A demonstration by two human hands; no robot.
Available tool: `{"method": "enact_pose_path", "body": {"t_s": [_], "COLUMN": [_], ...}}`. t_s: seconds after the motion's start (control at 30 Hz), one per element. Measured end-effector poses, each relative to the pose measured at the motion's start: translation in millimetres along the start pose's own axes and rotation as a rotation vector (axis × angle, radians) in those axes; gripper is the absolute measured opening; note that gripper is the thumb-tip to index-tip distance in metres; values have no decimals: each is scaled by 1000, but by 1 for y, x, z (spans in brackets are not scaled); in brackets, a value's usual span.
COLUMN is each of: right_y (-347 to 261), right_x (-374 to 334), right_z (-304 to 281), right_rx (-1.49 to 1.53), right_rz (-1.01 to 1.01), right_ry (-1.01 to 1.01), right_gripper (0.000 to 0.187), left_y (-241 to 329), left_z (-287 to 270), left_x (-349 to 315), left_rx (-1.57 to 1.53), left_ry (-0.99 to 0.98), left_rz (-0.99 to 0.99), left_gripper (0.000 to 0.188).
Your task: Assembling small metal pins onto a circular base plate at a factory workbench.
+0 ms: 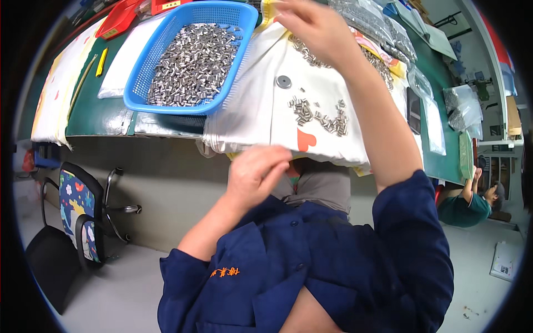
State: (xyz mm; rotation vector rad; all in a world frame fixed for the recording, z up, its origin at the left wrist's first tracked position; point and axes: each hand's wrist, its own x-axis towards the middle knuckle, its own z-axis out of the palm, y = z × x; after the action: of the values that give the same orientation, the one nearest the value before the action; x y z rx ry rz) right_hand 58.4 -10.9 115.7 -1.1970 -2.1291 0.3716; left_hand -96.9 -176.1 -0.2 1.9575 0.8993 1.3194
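My left hand (pixel 256 173) is at the table's front edge, its fingers pressed together against the thumb; whatever they may hold is hidden. My right hand (pixel 317 28) reaches to the far side of the white cloth (pixel 252 102), its fingers smeared by motion and partly cut off by the upper edge. Between the hands, small shiny metal cylinders (pixel 333 123) lie in loose groups on the cloth. Close to them is a round grey disc with a centre hole (pixel 283 82). More metal pieces (pixel 305 54) are heaped beyond, partly behind my right forearm.
Left of the cloth stands a blue perforated basket (pixel 129 91) full of metal cylinders (pixel 191 66). Farther left are a yellow cutter (pixel 101 62) and red trays (pixel 119 19). Bagged parts (pixel 363 22) lie at the back right. An office chair (pixel 80 216) stands lower left; another person (pixel 472 205) sits right.
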Motion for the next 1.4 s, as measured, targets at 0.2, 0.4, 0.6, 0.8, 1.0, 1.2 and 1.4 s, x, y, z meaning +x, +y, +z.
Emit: {"method": "enact_pose_path", "body": {"t_s": [0.2,0.4,0.6,0.8,1.0,1.2,1.4], "right_y": [36,24,23,16,8,-10,-9], "right_x": [-111,-136,-144,-163,-185,-210,-239], "right_z": [43,76,73,69,67,61,62], "right_rx": [-133,-206,-190,-109,-79,13,52], "right_rz": [256,124,123,96,100,29,-156], "right_ry": [-196,156,168,177,197,180,65], "right_gripper": [30,27,15,12,12,11,20], "left_y": [-18,-32,-29,-38,-39,-46,-33], "left_z": [48,58,70,83,87,94,92], "left_x": [-42,-23,-14,-11,-6,-13,0], "left_rx": [-879,-1236,-1312,-1600,-1727,-1972,-1736], "left_ry": [-146,-127,-150,-289,-253,-139,-186], "left_rz": [-822,-1244,-1361,-1358,-1335,-1186,-1296], "left_gripper": [18,25,31,40,40,39,43]}}
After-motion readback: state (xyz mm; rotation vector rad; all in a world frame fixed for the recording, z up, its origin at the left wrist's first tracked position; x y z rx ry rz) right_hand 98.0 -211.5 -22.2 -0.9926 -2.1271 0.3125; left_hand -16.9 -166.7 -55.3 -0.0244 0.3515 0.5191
